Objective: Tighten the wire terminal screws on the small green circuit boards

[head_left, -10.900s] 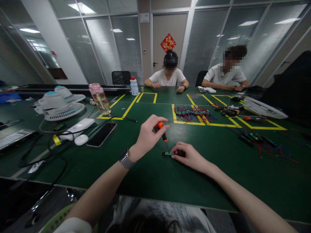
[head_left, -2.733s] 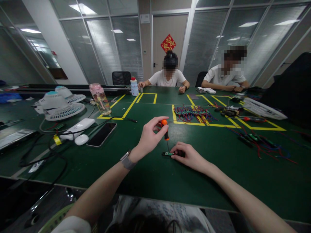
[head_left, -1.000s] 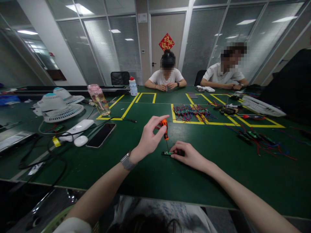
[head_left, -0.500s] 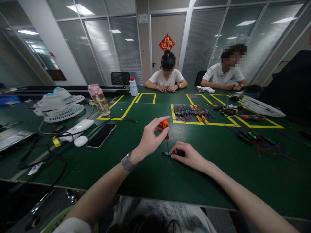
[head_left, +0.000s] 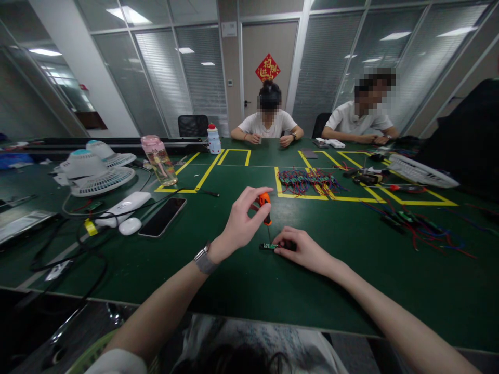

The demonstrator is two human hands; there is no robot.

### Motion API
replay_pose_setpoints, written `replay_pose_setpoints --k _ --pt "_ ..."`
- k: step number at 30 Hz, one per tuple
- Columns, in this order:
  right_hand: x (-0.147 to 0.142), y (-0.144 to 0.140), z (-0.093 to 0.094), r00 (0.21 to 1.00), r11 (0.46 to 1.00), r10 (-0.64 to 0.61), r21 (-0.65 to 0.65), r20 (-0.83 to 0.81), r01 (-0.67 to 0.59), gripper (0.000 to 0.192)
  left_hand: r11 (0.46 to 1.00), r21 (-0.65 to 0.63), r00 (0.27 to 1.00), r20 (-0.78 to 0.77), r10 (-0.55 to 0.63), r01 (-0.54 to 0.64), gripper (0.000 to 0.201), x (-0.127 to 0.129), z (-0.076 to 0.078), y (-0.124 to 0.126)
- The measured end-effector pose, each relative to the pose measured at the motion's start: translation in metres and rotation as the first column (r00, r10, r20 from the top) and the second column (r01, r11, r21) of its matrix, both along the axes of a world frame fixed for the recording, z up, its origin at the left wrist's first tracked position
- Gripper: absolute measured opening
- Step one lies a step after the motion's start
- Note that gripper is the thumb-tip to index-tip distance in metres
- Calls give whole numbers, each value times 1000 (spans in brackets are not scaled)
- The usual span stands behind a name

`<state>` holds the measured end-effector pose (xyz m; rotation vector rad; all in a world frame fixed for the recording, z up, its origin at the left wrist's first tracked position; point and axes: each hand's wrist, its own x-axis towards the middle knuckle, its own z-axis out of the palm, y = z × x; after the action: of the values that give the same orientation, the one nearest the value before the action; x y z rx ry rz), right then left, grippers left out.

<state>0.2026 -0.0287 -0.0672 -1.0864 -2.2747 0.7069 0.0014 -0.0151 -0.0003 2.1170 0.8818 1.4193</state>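
My left hand (head_left: 246, 218) is closed on the orange and black handle of a screwdriver (head_left: 266, 209), which stands nearly upright. Its thin shaft points down at a small green circuit board (head_left: 267, 246) in a dark holder on the table; whether the tip touches a screw is too small to tell. With thumb and fingers my right hand (head_left: 295, 246) grips the right end of that board and presses it to the table. The part under those fingers is hidden.
Wired circuit boards (head_left: 312, 182) lie bunched inside yellow tape, more boards (head_left: 409, 218) at right. A phone (head_left: 162, 217), a white earbud case (head_left: 130, 226), black cables, a pink-lidded bottle (head_left: 159, 161) and fans (head_left: 93, 171) stand left. Two people (head_left: 268, 122) sit across the table.
My hands, the screwdriver and the board hold nearly the same place. Across the table, the middle person's hands have moved apart.
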Motion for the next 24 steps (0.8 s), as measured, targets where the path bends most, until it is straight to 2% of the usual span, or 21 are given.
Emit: replay_pose_setpoints --k 3,8,13,19,24 --pt "0 0 0 1000 1000 0 6 3 0 8 998 -42 999 32 -44 45 35 0 0 0" --pt "0 -1 1 1000 1000 -2 1 1 2 8 994 57 995 -33 93 -91 29 0 0 0" --pt "0 -1 1 1000 1000 1 -1 5 -1 8 1000 -19 1000 -2 -12 12 37 0 -2 0" --pt "1 0 -1 1000 1000 4 -2 1 -4 8 998 41 996 -75 39 -36 33 0 0 -1" --pt "0 -1 1 1000 1000 3 -8 -5 -3 6 998 -10 998 9 -59 60 39 0 -2 0"
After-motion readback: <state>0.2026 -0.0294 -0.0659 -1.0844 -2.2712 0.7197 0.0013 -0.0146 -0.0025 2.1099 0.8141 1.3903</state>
